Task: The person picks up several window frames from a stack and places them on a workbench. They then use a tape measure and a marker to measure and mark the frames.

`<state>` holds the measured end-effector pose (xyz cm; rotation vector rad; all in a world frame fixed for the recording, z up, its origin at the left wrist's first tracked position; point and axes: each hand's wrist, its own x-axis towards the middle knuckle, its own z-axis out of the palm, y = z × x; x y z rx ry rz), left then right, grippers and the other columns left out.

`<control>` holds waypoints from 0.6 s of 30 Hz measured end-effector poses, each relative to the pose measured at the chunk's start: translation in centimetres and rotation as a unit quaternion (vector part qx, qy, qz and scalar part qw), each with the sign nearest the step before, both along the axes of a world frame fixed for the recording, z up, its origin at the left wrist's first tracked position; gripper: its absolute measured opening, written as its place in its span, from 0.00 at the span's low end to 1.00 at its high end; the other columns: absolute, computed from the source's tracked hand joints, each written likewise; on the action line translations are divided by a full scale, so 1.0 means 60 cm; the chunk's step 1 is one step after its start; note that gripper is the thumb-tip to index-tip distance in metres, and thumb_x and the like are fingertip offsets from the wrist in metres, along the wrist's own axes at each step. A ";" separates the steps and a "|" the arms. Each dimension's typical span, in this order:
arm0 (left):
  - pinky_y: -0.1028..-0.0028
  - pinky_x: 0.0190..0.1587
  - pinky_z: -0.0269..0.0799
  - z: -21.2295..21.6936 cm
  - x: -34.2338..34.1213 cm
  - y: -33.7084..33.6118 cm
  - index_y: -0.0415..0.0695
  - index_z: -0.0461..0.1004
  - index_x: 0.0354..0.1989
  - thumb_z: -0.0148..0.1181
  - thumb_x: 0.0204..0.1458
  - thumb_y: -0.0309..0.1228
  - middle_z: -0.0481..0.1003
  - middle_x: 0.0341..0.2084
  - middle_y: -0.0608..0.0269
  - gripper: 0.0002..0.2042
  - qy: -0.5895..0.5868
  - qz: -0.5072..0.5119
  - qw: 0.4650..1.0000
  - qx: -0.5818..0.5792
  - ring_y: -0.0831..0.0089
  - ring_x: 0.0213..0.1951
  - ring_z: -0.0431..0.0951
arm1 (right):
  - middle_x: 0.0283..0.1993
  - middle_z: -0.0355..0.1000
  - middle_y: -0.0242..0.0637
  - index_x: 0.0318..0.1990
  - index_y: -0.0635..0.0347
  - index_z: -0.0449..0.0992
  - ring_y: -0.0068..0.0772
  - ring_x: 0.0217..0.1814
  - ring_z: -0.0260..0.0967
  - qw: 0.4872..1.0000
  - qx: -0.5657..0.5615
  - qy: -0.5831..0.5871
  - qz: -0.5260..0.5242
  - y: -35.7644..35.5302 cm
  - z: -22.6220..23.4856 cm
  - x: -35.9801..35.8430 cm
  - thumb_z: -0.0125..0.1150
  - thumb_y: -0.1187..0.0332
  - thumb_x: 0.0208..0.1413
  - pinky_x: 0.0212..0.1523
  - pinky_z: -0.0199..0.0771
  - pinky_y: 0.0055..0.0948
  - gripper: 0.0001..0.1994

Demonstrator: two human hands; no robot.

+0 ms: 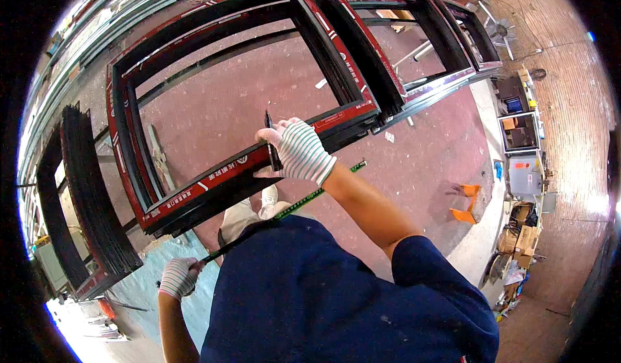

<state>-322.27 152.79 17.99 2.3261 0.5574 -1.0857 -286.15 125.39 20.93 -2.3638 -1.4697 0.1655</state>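
Note:
A big rectangular frame of dark metal with red protective film (213, 181) lies in front of me, raised above the red floor. My right hand (296, 149), in a striped work glove, rests on the frame's near rail and grips a small dark tool (270, 140) pressed against it. My left hand (178, 276), also gloved, is down by my left side and holds one end of a long thin dark strip (304, 198) that runs up to the right past my body, under my right forearm.
More red-filmed frames (388, 40) lie side by side beyond the first one. A stack of black frames (97, 201) stands at the left. Long metal profiles (97, 20) lie at the upper left. Orange stands (467, 201), cabinets and cardboard boxes (521, 234) line the right side.

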 end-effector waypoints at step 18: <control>0.63 0.30 0.74 0.070 -0.307 0.071 0.43 0.81 0.39 0.52 0.65 0.52 0.76 0.19 0.57 0.22 -0.074 0.158 0.977 -0.124 0.63 0.23 0.77 | 0.49 0.79 0.41 0.46 0.56 0.71 0.47 0.59 0.73 0.944 0.324 -0.058 -0.025 0.104 0.134 -0.242 0.71 0.78 0.51 0.60 0.72 0.44 0.17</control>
